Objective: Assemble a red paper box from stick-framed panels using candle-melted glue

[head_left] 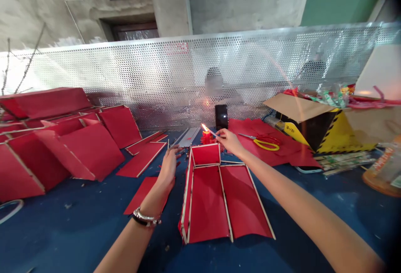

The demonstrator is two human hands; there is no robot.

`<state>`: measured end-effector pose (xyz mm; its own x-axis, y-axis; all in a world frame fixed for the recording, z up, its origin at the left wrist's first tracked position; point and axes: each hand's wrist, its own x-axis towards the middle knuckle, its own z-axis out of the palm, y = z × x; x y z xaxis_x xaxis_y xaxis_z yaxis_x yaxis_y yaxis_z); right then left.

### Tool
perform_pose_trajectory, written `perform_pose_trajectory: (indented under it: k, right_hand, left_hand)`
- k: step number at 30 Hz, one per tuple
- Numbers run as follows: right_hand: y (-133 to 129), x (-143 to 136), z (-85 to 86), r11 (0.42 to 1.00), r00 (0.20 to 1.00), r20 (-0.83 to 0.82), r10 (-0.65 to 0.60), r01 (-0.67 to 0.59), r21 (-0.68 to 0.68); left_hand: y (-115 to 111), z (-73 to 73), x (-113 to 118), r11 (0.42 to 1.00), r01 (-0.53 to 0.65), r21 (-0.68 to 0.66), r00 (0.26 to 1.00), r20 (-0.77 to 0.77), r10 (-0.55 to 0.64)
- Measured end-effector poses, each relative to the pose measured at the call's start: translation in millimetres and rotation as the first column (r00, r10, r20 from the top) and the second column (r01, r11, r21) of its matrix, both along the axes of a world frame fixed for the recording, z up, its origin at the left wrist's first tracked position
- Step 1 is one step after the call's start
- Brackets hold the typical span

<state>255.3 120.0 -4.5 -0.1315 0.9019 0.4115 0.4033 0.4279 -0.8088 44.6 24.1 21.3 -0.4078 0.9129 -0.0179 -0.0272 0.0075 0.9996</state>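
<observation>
A thin whitish glue stick (213, 132) is pinched in my right hand (228, 139), its far end in the flame above a red candle (206, 137). My left hand (169, 162) hovers over the blue table with fingers apart and nothing in it, left of the frame's top. Between my forearms lies a red paper frame (208, 202) edged with pale sticks, with a small upright box section at its far end. Under my left wrist is a flat red paper piece (142, 195), partly hidden.
Several finished red paper boxes (84, 147) are piled at left. At right, yellow-handled scissors (266, 144) rest on red paper sheets (238, 127), beside a black and yellow carton (338, 133) and a plastic jar (385, 168). A phone (221, 116) stands against the perforated metal panel (163, 77).
</observation>
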Motion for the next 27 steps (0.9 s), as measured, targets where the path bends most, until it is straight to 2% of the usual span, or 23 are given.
perform_pose_trajectory:
  k: [7, 15, 17, 20, 21, 22, 23, 24, 25, 26, 27]
  right_hand:
    - [-0.7, 0.4, 0.4, 1.000, 1.000, -0.005, 0.005, -0.005, 0.000]
    - [-2.5, 5.7, 9.9, 1.000, 1.000, -0.024, 0.015, -0.015, -0.005]
    - [-0.4, 8.1, 11.1, 1.000, 1.000, -0.026, 0.005, -0.005, -0.005]
    - [0.5, 9.5, 11.5, 1.000, 0.999, -0.033, 0.016, -0.016, -0.022]
    - [-0.1, 9.2, 11.7, 0.999, 0.999, -0.038, 0.021, -0.022, -0.031]
    - [-1.1, 8.5, 11.8, 0.999, 0.999, -0.043, 0.026, -0.027, -0.039]
    - [-2.2, 7.7, 12.1, 0.998, 0.998, -0.049, 0.028, -0.031, -0.046]
    - [-3.4, 6.7, 12.4, 0.998, 0.998, -0.054, 0.030, -0.033, -0.052]
    - [-4.5, 5.8, 12.8, 0.998, 0.998, -0.059, 0.031, -0.034, -0.056]
    - [-5.4, 5.1, 13.1, 0.997, 0.997, -0.064, 0.033, -0.037, -0.061]
    - [-6.1, 4.6, 13.4, 0.997, 0.997, -0.070, 0.036, -0.040, -0.065]
  left_hand:
    - [0.7, -0.2, -1.1, 1.000, 0.010, -0.016, 1.000, -0.011, -0.010]
    - [3.0, -7.5, 1.7, 1.000, 0.011, 0.013, 1.000, -0.004, -0.011]
    - [3.1, -0.6, -0.6, 1.000, 0.015, 0.012, 1.000, -0.001, -0.015]
    - [-12.0, 28.8, -9.3, 0.995, 0.000, 0.099, 0.999, -0.032, 0.003]
    - [-23.4, 41.8, -11.4, 0.970, -0.033, 0.243, 0.992, -0.108, 0.061]
    - [-38.2, 54.2, -11.7, 0.906, -0.104, 0.409, 0.964, -0.183, 0.193]
    - [-55.8, 64.6, -9.2, 0.812, -0.173, 0.558, 0.908, -0.229, 0.350]
    - [-75.3, 71.2, -3.6, 0.719, -0.210, 0.663, 0.822, -0.279, 0.497]
    - [-95.3, 73.1, 5.2, 0.656, -0.221, 0.721, 0.723, -0.331, 0.607]
    - [-114.4, 69.8, 16.8, 0.654, -0.111, 0.749, 0.654, -0.440, 0.615]
    - [-131.1, 61.5, 30.5, 0.658, 0.125, 0.742, 0.596, -0.587, 0.548]
